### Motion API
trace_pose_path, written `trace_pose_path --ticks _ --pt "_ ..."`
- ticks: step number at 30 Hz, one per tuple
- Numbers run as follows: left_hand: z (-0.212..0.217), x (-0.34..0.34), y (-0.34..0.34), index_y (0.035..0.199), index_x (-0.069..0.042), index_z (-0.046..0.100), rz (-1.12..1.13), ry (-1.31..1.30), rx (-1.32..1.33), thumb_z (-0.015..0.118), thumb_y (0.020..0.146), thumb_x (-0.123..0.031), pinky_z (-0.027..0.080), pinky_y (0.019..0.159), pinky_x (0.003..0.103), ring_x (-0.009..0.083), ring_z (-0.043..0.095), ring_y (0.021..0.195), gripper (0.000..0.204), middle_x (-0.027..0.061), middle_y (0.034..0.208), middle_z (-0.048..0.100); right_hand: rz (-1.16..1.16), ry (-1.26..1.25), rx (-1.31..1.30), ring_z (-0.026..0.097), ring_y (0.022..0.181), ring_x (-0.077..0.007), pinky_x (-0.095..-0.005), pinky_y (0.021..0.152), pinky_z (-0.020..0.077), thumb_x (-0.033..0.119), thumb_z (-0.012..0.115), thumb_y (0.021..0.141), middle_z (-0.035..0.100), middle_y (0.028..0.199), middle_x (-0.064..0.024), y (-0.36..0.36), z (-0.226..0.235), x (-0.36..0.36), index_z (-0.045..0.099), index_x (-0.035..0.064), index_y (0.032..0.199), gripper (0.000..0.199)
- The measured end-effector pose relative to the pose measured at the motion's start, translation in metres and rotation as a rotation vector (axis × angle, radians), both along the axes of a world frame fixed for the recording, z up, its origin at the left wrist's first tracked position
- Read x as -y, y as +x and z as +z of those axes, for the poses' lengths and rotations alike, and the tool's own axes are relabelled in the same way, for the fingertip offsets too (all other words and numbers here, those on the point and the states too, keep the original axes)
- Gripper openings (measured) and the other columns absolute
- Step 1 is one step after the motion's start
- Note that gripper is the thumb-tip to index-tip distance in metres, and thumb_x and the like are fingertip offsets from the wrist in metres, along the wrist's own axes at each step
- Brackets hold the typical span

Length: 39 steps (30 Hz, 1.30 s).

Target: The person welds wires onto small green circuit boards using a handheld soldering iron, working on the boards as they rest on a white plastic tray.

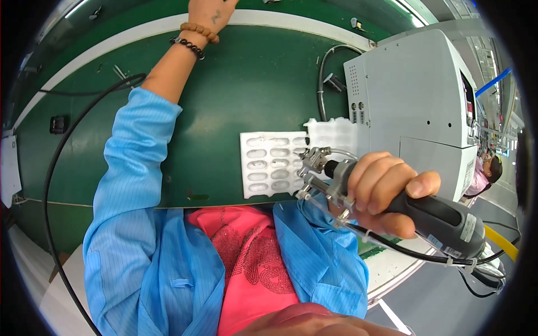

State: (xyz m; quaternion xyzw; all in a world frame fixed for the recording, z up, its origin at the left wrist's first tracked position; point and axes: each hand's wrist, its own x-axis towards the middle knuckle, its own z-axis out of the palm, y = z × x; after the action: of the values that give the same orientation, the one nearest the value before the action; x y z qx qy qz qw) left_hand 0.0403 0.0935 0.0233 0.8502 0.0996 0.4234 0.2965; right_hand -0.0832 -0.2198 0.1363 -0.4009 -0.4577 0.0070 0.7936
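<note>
The right hand (386, 193) holds a black-handled powered hand tool (451, 221), fingers wrapped closely round the grip and thumb laid along its upper side; the tool is raised on the near right, tilted, with its metal front fittings aimed left over a white moulded tray with oval pockets (268, 159); whether the tip touches the tray I cannot tell. A second white moulded tray (333, 133) lies just beside the first, on its far right, next to a white equipment cabinet (386, 89); both trays rest on the green bench top (224, 84); some pockets show small specks, too small to identify.

The left hand (210, 12) is stretched to the far side, past the white raised strip (291, 21); its fingers are cut off by the upper edge, so I cannot tell whether they are wide, narrow or holding anything.

The step in hand looks to be a far reach with the left while the right has the tool at the ready; the next move, as I judge it, calls for a steady right wrist, the tip guided clear of the pocket walls, and enough slack in the tool's black cable (400, 247).
</note>
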Motion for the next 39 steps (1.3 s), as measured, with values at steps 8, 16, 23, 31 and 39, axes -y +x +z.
trace_pose_path --ticks 8,16,23,31,39 --pt "-0.031 -0.001 0.071 0.107 -0.002 0.063 -0.574 0.157 -0.185 0.065 0.082 -0.017 0.046 0.09 0.043 0.0372 0.059 0.1 0.029 0.0197 0.107 0.064 0.04 -0.068 -0.055 0.054 0.049 -0.0175 -0.0317 0.046 0.046 0.03 0.071 0.084 0.054 0.065 -0.0043 0.003 0.003 0.006 0.043 0.005 0.108 0.046" --pt "-0.014 0.023 0.048 0.102 -0.003 0.065 -0.379 0.18 -0.329 0.063 0.086 -0.015 0.05 0.078 0.043 0.0387 0.063 0.084 0.02 0.0182 0.09 0.068 0.058 -0.064 -0.056 0.053 0.05 -0.0174 -0.0315 0.046 0.045 0.029 0.074 0.081 0.054 0.065 -0.0055 0.005 0.001 0.005 0.042 0.0035 0.108 0.049" --pt "0.016 0.089 -0.125 0.117 -0.002 0.06 -0.769 -0.293 -0.4 0.058 0.092 -0.012 0.05 0.075 0.03 0.0221 0.065 0.082 0.026 0.0131 0.092 0.067 0.01 -0.027 0.073 0.047 0.048 -0.0122 -0.0268 0.044 0.0407 0.041 0.063 0.09 0.049 0.064 -0.0022 0.012 -0.009 -0.004 0.041 0.0022 0.115 0.051" --pt "0.002 0.116 -0.197 0.115 -0.001 0.061 -0.85 -0.251 -0.415 0.059 0.09 -0.005 0.05 0.076 0.033 0.0267 0.064 0.086 0.025 0.0149 0.096 0.066 0.019 0.013 0.044 0.047 0.05 -0.0131 -0.0286 0.047 0.0416 0.042 0.057 0.093 0.049 0.067 -0.004 0.003 -0.01 0.001 0.042 0.0008 0.118 0.051" --pt "-0.023 0.121 -0.199 0.107 -0.001 0.064 -0.901 -0.067 -0.2 0.065 0.084 -0.004 0.05 0.078 0.036 0.029 0.062 0.089 0.023 0.0139 0.096 0.065 0.05 -0.021 0.058 0.049 0.051 -0.0141 -0.0301 0.048 0.0419 0.044 0.057 0.092 0.049 0.068 -0.0045 0.002 -0.012 -0.004 0.042 0.0012 0.12 0.053"
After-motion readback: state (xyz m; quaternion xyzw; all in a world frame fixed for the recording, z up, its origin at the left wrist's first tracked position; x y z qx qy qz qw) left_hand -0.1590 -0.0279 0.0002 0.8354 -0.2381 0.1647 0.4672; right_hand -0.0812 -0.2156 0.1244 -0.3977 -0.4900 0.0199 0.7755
